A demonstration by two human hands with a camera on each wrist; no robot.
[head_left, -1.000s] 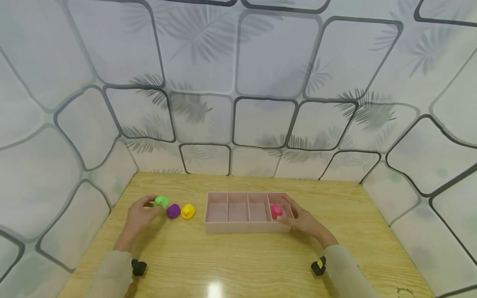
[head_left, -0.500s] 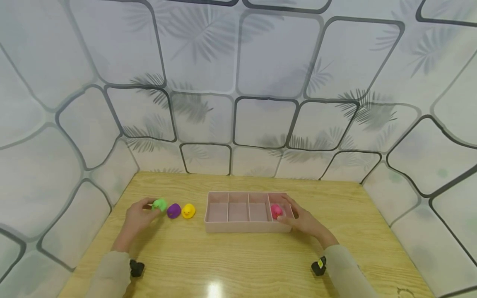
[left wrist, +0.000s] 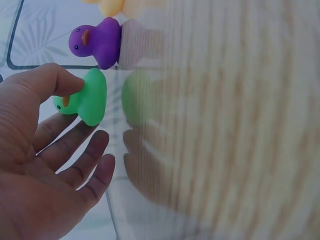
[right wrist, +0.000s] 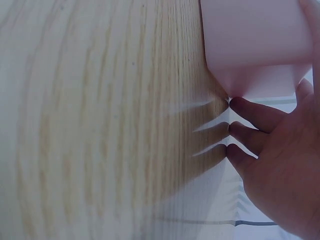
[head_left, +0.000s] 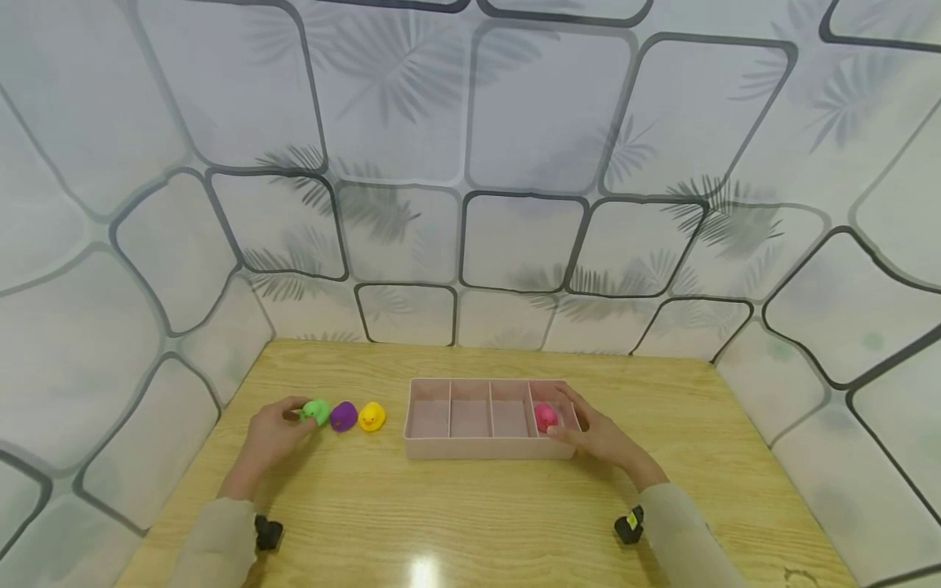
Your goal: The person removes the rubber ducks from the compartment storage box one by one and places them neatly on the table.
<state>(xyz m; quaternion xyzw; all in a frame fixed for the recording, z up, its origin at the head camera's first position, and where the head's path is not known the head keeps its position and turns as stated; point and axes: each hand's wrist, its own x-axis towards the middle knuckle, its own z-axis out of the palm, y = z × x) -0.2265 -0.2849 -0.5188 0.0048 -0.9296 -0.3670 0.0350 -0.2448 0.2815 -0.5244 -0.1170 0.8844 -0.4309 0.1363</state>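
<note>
Three small rubber ducks sit in a row on the left part of the wooden tabletop [head_left: 470,506]: a green rubber duck [head_left: 317,411] at the left end, a purple rubber duck [head_left: 342,416] just beside it, and a yellow rubber duck [head_left: 372,416] to the right of that. The left hand [head_left: 270,433] holds the green duck, thumb on one side and fingers [left wrist: 80,160] under the other, loosely curled round it in the left wrist view. Compared with a second ago, the green duck has come down a little and now sits level with the purple one and close against it; the hand has lowered with it.

To the right lies a pale pink plastic tray [head_left: 487,447] with four compartments in a row. A pink rubber duck [head_left: 545,416] lies in the rightmost compartment. The right hand [head_left: 599,437] rests at the tray's right end, thumb against the near wall, fingers [right wrist: 255,115] stretched along the right end wall and side by side. This hand, the tray and the pink duck have not shifted over the last second.
</note>
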